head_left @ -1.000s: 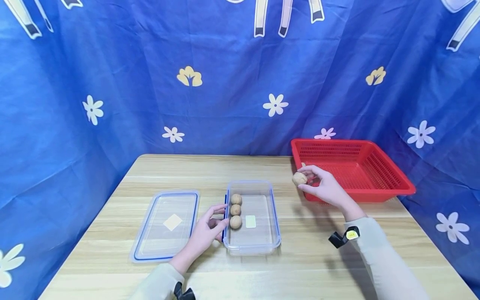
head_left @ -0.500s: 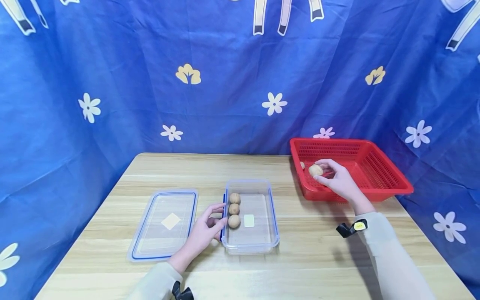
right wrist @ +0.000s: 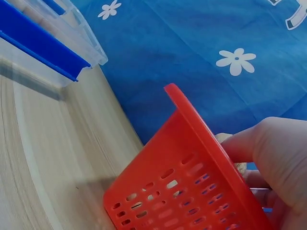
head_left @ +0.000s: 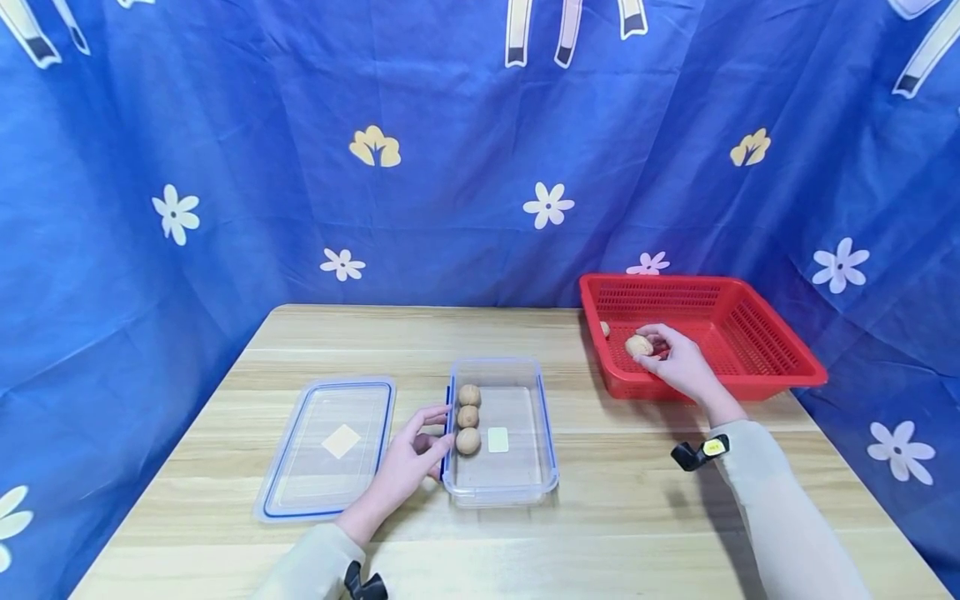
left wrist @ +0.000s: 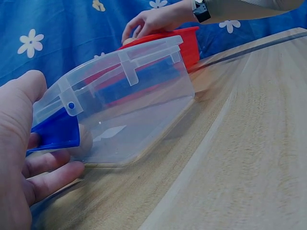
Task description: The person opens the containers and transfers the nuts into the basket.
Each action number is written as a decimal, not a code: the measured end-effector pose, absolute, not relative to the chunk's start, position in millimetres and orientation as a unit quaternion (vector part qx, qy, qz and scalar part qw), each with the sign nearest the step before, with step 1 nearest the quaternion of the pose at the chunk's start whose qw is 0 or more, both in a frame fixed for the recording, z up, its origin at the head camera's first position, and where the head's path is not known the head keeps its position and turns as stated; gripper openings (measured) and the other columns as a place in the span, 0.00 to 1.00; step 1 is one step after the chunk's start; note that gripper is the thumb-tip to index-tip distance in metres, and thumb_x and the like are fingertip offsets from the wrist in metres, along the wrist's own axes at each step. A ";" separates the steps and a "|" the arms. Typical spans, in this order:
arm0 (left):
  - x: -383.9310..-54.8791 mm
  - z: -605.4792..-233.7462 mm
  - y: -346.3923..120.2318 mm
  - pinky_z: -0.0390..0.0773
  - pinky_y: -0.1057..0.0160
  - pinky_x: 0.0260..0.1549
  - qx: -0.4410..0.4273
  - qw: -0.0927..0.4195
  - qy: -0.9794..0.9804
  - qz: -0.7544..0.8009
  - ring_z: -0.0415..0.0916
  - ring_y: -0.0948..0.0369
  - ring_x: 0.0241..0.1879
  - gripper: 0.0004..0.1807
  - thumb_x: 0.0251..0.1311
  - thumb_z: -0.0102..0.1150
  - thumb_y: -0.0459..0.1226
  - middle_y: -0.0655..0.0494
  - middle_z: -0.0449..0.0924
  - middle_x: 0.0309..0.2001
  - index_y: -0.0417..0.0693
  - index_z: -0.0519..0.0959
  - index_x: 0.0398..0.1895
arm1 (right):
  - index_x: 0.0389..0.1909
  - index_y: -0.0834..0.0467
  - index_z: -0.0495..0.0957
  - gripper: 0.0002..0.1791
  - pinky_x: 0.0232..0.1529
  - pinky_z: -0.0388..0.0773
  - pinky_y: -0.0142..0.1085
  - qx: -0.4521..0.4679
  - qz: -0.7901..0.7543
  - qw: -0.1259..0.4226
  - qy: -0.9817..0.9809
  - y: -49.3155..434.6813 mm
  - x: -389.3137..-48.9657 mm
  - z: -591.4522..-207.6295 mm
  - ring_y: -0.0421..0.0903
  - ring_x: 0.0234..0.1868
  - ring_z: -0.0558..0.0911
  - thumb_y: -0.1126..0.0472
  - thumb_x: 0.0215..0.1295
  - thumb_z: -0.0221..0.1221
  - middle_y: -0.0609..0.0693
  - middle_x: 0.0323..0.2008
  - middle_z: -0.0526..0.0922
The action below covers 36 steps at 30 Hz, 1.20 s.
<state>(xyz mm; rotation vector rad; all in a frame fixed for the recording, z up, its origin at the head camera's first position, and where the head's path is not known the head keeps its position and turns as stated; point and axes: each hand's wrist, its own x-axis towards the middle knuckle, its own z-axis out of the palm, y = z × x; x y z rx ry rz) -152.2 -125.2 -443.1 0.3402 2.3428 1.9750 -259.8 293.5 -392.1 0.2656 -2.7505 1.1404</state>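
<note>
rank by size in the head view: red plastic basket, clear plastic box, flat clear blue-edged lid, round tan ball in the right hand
1. Red plastic basket
2. Clear plastic box and flat clear blue-edged lid: too alike to rank
3. Round tan ball in the right hand

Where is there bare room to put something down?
Bare wood shows on the table right of the box, up to the basket and right sleeve, and behind the lid, up to the curtain. Crowded: between lid and box, at the left hand, and at the basket's left part, where the right hand holds a ball.
</note>
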 end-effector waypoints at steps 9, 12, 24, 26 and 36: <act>-152.1 -444.2 -125.4 0.82 0.56 0.21 0.112 0.029 0.759 0.641 0.77 0.52 0.33 0.24 0.61 0.55 0.30 0.41 0.68 0.56 0.41 0.66 0.62 | 0.57 0.60 0.69 0.25 0.46 0.76 0.51 0.091 0.374 0.089 -0.919 294.6 -258.5 -390.2 0.56 0.44 0.75 0.66 0.58 0.62 0.63 0.46 0.76; -152.2 -444.2 -125.5 0.82 0.56 0.20 0.112 0.027 0.760 0.640 0.77 0.52 0.33 0.24 0.61 0.55 0.30 0.42 0.68 0.55 0.41 0.66 0.62 | 0.56 0.60 0.70 0.24 0.46 0.76 0.49 0.092 0.374 0.090 -0.918 292.2 -257.1 -388.0 0.55 0.43 0.75 0.66 0.58 0.62 0.62 0.45 0.76; -152.1 -444.2 -125.5 0.82 0.52 0.22 0.113 0.030 0.755 0.645 0.77 0.56 0.32 0.24 0.61 0.55 0.29 0.41 0.68 0.56 0.41 0.67 0.61 | 0.52 0.62 0.74 0.21 0.42 0.78 0.39 0.174 0.419 0.150 -0.878 256.8 -232.6 -367.1 0.51 0.39 0.79 0.70 0.56 0.63 0.56 0.43 0.80; -152.1 -444.5 -125.5 0.82 0.53 0.22 0.112 0.029 0.754 0.646 0.77 0.56 0.33 0.24 0.61 0.55 0.29 0.41 0.68 0.56 0.41 0.67 0.61 | 0.52 0.63 0.75 0.21 0.42 0.78 0.38 0.189 0.430 0.161 -0.868 250.7 -229.9 -366.9 0.51 0.39 0.79 0.71 0.56 0.63 0.58 0.43 0.80; -151.8 -443.6 -124.8 0.82 0.52 0.22 0.113 0.025 0.754 0.646 0.77 0.47 0.37 0.23 0.62 0.55 0.29 0.41 0.68 0.58 0.40 0.67 0.61 | 0.48 0.62 0.77 0.18 0.35 0.78 0.34 0.220 0.441 0.165 -0.854 229.9 -229.7 -384.3 0.47 0.36 0.78 0.68 0.54 0.65 0.57 0.37 0.80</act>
